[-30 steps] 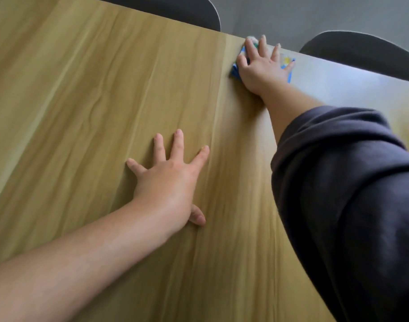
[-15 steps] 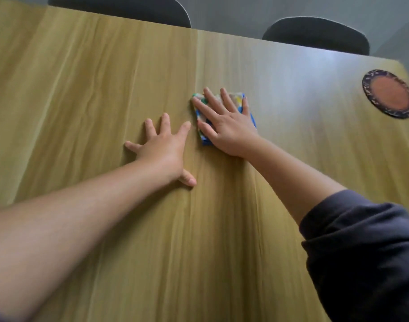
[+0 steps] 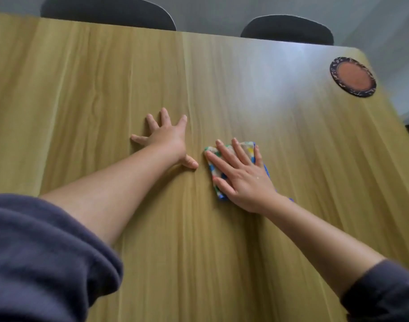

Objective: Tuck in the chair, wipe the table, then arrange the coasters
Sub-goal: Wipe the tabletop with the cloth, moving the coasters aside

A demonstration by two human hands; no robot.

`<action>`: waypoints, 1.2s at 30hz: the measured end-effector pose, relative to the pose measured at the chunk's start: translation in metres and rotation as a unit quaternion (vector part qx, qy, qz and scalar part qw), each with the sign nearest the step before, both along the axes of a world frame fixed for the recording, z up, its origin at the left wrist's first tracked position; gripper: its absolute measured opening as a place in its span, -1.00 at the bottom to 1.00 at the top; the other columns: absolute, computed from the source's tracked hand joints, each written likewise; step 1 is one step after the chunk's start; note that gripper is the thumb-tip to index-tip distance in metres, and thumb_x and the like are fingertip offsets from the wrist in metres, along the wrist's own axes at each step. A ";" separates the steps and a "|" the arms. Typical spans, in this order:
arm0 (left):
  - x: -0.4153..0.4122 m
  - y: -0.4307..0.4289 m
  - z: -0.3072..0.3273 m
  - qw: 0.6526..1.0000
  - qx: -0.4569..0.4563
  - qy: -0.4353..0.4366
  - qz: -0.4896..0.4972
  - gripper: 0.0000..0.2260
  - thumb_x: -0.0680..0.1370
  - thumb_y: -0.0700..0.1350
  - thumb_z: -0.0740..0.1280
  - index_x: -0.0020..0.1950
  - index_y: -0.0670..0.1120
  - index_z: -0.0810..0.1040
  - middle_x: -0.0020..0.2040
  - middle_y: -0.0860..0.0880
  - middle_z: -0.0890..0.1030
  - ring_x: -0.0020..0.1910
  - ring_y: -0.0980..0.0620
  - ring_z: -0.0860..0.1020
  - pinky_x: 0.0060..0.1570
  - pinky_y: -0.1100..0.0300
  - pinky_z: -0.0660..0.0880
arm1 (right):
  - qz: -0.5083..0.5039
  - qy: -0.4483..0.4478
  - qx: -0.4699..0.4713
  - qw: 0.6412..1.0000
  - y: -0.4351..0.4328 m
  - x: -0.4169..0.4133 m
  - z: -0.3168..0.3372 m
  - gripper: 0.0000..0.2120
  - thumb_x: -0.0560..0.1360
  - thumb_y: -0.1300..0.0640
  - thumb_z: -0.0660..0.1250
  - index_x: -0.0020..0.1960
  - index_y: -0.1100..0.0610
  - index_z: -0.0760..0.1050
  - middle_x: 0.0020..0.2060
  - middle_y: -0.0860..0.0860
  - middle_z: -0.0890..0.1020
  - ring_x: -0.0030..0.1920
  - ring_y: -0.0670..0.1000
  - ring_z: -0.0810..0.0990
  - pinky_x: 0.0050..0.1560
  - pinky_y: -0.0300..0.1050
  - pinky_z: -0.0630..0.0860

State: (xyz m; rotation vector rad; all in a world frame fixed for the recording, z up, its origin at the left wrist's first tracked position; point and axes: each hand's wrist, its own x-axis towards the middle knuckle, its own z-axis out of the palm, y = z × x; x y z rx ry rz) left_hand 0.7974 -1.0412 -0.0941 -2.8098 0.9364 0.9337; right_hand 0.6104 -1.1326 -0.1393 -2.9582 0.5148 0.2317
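Wiping stage: my right hand (image 3: 243, 180) presses the cloth (image 3: 224, 168) flat on the desk (image 3: 291, 140), fingers spread; my left hand (image 3: 166, 138) rests flat, grasping nothing. 2 chairs (image 3: 108, 12) look tucked; 1 coaster (image 3: 352, 76) awaits arranging.

You have one table (image 3: 82, 89), two dark chairs at its far edge, left (image 3: 106, 10) and right (image 3: 287, 29), one round coaster (image 3: 352, 76) far right, one folded cloth (image 3: 246, 147), and two hands, left (image 3: 167, 138) and right (image 3: 243, 180).

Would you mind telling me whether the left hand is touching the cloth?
Apart. In the head view, bare table shows between the left hand's thumb and the cloth under the right hand.
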 end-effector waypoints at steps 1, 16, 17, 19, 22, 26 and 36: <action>0.000 0.000 -0.001 1.000 0.001 0.000 -0.001 0.13 0.22 0.23 0.56 0.53 0.21 -0.16 0.55 -0.03 -0.31 0.51 -0.24 -0.27 0.28 -0.49 0.05 | -0.033 -0.007 0.001 0.999 -0.010 0.015 -0.002 -0.44 0.57 -0.27 -0.10 0.56 -0.27 -0.04 0.58 -0.18 -0.06 0.58 0.05 -0.15 0.47 0.34 -0.21; -0.015 0.028 -0.006 0.992 -0.107 -0.059 0.007 0.06 0.27 0.29 0.50 0.56 0.11 -0.08 0.57 -0.09 -0.16 0.53 -0.20 -0.15 0.36 -0.40 0.02 | -0.090 -0.038 -0.002 0.995 0.041 0.003 -0.008 -0.43 0.57 -0.26 -0.14 0.57 -0.23 -0.03 0.59 -0.12 -0.03 0.58 0.10 -0.13 0.45 0.37 -0.24; -0.019 0.034 -0.006 0.991 -0.117 -0.066 0.011 0.03 0.29 0.29 0.48 0.56 0.09 -0.06 0.57 -0.10 -0.13 0.54 -0.20 -0.13 0.37 -0.39 0.03 | -0.076 -0.039 -0.005 0.996 0.057 -0.011 -0.007 -0.43 0.57 -0.25 -0.11 0.57 -0.22 -0.01 0.59 -0.10 0.00 0.58 0.11 -0.10 0.45 0.39 -0.22; -0.029 0.048 -0.008 0.989 -0.126 -0.070 0.016 -0.03 0.33 0.28 0.46 0.56 0.07 -0.02 0.58 -0.10 -0.09 0.54 -0.18 -0.10 0.39 -0.36 0.04 | -0.039 -0.050 -0.007 0.998 0.086 -0.042 -0.007 -0.43 0.58 -0.23 -0.04 0.57 -0.19 0.05 0.58 -0.08 0.08 0.58 0.15 -0.02 0.45 0.42 -0.14; -0.048 0.074 -0.007 0.991 -0.123 -0.060 -0.009 -0.05 0.32 0.28 0.46 0.55 0.08 0.02 0.58 -0.08 -0.08 0.54 -0.15 -0.08 0.40 -0.33 0.05 | 0.026 -0.048 -0.001 0.999 0.112 -0.087 -0.009 -0.43 0.57 -0.23 0.04 0.56 -0.18 0.13 0.57 -0.07 0.16 0.57 0.16 0.06 0.43 0.43 -0.03; -0.076 0.117 0.002 0.995 -0.056 -0.048 -0.070 0.10 0.19 0.41 0.44 0.55 0.14 -0.09 0.58 -0.04 -0.12 0.54 -0.14 -0.10 0.36 -0.36 0.08 | -0.058 -0.019 -0.001 0.998 0.072 -0.089 -0.007 -0.45 0.57 -0.26 -0.04 0.55 -0.25 0.07 0.58 -0.12 0.06 0.58 0.10 -0.02 0.46 0.39 -0.15; -0.171 0.193 0.002 0.991 0.073 -0.020 -0.108 0.19 0.16 0.34 0.51 0.50 0.25 -0.27 0.53 0.00 -0.37 0.52 -0.19 -0.23 0.26 -0.37 0.30 | -0.219 -0.009 0.018 0.975 0.083 -0.064 -0.009 -0.44 0.60 -0.21 -0.13 0.58 -0.19 -0.10 0.59 -0.08 -0.12 0.57 0.13 -0.20 0.41 0.43 -0.29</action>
